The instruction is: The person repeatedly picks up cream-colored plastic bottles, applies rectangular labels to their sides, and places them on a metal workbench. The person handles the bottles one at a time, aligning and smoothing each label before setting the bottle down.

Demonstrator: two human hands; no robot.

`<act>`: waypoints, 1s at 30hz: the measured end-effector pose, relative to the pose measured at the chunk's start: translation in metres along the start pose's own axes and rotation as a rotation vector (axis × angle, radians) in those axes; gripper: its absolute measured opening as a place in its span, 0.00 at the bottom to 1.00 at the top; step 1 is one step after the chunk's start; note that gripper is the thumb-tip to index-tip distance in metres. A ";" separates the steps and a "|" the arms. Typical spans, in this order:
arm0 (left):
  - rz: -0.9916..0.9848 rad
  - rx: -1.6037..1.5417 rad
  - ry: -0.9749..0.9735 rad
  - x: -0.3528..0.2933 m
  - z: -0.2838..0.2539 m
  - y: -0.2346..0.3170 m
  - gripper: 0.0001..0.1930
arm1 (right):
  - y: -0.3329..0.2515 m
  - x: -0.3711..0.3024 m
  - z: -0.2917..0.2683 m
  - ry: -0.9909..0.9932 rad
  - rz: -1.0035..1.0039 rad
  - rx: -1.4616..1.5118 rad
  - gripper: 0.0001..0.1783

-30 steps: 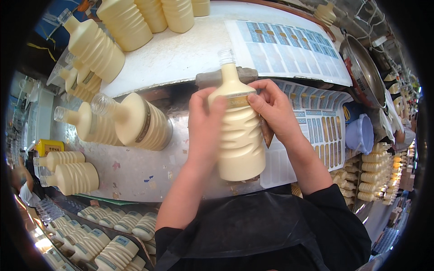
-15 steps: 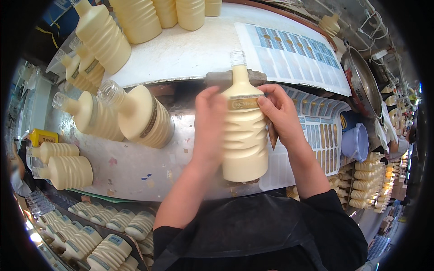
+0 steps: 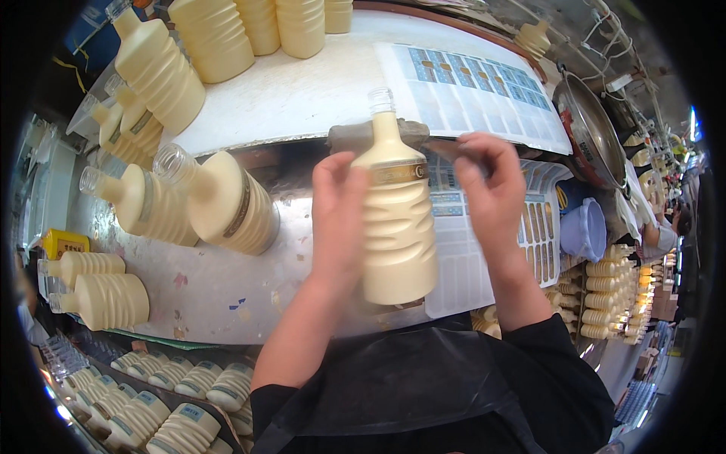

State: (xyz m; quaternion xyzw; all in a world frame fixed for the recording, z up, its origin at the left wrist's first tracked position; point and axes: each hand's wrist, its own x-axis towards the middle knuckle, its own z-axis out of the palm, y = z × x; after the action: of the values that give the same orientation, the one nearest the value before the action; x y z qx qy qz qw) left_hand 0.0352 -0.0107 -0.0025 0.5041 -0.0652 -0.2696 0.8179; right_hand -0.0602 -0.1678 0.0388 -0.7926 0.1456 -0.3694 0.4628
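A cream ribbed bottle [image 3: 399, 250] with a clear threaded neck stands upright in front of me. A brown and gold label band [image 3: 401, 174] runs round its shoulder. My left hand [image 3: 336, 208] is curled against the bottle's left side, its edge blurred. To the right of the bottle, apart from it, my right hand [image 3: 495, 185] is raised with its fingers bent. It pinches a thin brown pointed blade-like tool [image 3: 446, 147], smeared by motion. Behind the bottle lies a grey-brown folded cloth or pad [image 3: 344, 138], partly hidden.
Two large cream bottles [image 3: 231, 204] lean at left, with smaller ones [image 3: 113, 301] beyond. Label sheets [image 3: 484, 79] lie on the white raised board [image 3: 302, 94] and below it at right. A metal pan [image 3: 590, 129] and a lilac bucket [image 3: 584, 229] are at right. Trays of bottles [image 3: 185, 427] stand lower left.
The bottle has turned, so a different part of its label faces me. My right hand has left the bottle and moved right, bringing the brown tool up. The whole view has shifted slightly.
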 end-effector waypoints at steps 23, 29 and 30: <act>-0.201 -0.478 0.052 -0.005 0.001 0.006 0.17 | -0.066 0.001 0.039 -0.363 -0.519 -0.571 0.09; -0.114 -0.261 0.080 -0.006 0.011 0.004 0.14 | -0.057 0.023 0.056 -0.249 -0.039 -0.253 0.17; -0.098 -0.232 0.090 -0.007 0.011 0.003 0.13 | -0.054 0.023 0.055 -0.207 -0.017 -0.297 0.17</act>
State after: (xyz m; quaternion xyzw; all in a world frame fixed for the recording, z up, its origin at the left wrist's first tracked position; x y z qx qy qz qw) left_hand 0.0265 -0.0151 0.0067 0.4204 0.0278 -0.2922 0.8586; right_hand -0.0105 -0.1176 0.0786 -0.8871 0.1436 -0.2644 0.3502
